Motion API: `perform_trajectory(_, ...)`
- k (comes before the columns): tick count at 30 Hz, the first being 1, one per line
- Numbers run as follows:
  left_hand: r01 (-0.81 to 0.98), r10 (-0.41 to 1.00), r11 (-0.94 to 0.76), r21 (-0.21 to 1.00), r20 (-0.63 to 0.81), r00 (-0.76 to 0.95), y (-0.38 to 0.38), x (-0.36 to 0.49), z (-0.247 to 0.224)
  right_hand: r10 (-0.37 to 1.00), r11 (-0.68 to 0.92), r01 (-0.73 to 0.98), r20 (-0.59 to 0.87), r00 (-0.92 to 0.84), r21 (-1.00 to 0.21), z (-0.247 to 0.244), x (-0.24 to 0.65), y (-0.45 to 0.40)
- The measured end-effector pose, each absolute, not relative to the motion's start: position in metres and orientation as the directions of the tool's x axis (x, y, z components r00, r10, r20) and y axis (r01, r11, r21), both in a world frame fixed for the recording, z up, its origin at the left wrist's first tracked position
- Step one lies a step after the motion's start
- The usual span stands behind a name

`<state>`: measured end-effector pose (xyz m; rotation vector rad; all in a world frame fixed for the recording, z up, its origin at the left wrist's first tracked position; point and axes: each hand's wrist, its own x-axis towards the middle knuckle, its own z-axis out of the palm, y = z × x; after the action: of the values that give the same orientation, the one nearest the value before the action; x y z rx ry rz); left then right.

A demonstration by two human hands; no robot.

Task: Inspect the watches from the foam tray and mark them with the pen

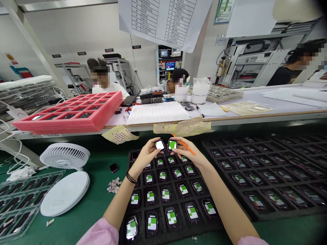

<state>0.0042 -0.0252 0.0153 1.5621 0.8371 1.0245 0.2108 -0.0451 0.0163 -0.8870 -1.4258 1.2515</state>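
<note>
My left hand (149, 149) is closed around a smartwatch (159, 145) whose screen is lit white. Beside it, my right hand (186, 149) grips a second smartwatch (172, 145) with a green and white screen. An orange stick (184, 144), perhaps a pen, also lies along the right hand's fingers. The two watches are held up side by side, slightly apart. Below them is a black foam tray (158, 185) with rows of watches, most with green and white screens lit.
Another black tray (245, 212) of watches lies to the right. At left are a white fan (65, 194), a lone dark watch (113, 167), small paper scraps (114, 185) and clear plastic trays (7, 197). A pink foam tray (102, 122) and papers (158, 112) occupy the shelf; people sit beyond.
</note>
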Motion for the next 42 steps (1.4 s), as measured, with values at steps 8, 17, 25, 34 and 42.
perform_trajectory(8, 0.052, 0.931, -0.200, 0.978, 0.173, 0.320, -0.0257, 0.0054, 0.0178, 0.968, 0.163, -0.080, 0.175, -0.178, -0.983, 0.0177, 0.2075, -0.0459)
perform_trajectory(17, 0.109, 0.959, -0.185, 0.977, 0.155, 0.236, -0.0296, 0.0056, 0.0218, 0.974, 0.163, -0.052, 0.169, -0.150, -0.985, 0.0169, 0.2079, -0.0455)
perform_trajectory(25, 0.066, 0.903, -0.229, 0.971, 0.187, 0.387, -0.0277, 0.0053, 0.0188, 0.990, 0.139, -0.035, 0.138, 0.008, -0.990, 0.0173, 0.2053, -0.0456)
perform_trajectory(34, 0.055, 0.909, -0.226, 0.973, 0.190, 0.372, -0.0265, 0.0064, 0.0154, 0.987, 0.162, -0.030, 0.163, -0.013, -0.986, 0.0145, 0.2080, -0.0442)
perform_trajectory(42, 0.078, 0.956, -0.183, 0.980, 0.158, 0.248, -0.0271, 0.0057, 0.0200, 0.971, 0.172, 0.011, 0.167, -0.169, -0.985, 0.0174, 0.2069, -0.0458)
